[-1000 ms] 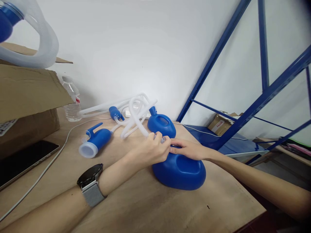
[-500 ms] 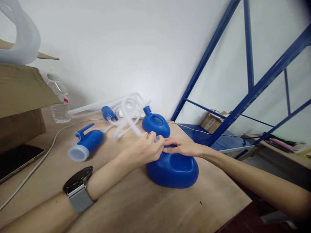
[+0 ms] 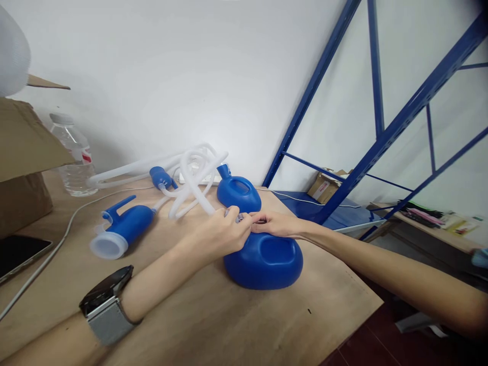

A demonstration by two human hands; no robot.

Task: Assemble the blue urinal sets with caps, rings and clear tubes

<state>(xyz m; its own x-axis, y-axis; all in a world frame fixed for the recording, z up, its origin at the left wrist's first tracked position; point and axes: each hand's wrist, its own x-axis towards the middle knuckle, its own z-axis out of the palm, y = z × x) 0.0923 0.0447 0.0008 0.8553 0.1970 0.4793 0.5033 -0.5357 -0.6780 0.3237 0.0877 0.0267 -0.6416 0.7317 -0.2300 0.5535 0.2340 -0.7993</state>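
Observation:
A large blue container [image 3: 267, 264] rests on the wooden table, its neck hidden by the hands. My left hand [image 3: 224, 229], below a wrist with a dark watch, is closed around the end of a white hose [image 3: 198, 193] at a clear connector. Touching its fingertips, my right hand [image 3: 272, 223] is pinched at the container's neck; what it grips there is hidden. Behind the hands stands a second blue container [image 3: 239, 194]. To the left lie a blue handled piece [image 3: 138, 223] with a translucent cup end and a smaller blue fitting [image 3: 160, 178].
A clear water bottle [image 3: 76, 157] and a cardboard box [image 3: 26, 147] stand at the left, near a dark phone [image 3: 23, 254]. A white cable crosses the table. A blue metal rack [image 3: 358, 178] rises at the right, past the table edge.
The view has shifted, so everything appears slightly farther left. My hands remain together at the container's neck, with my right fingers bent a little more.

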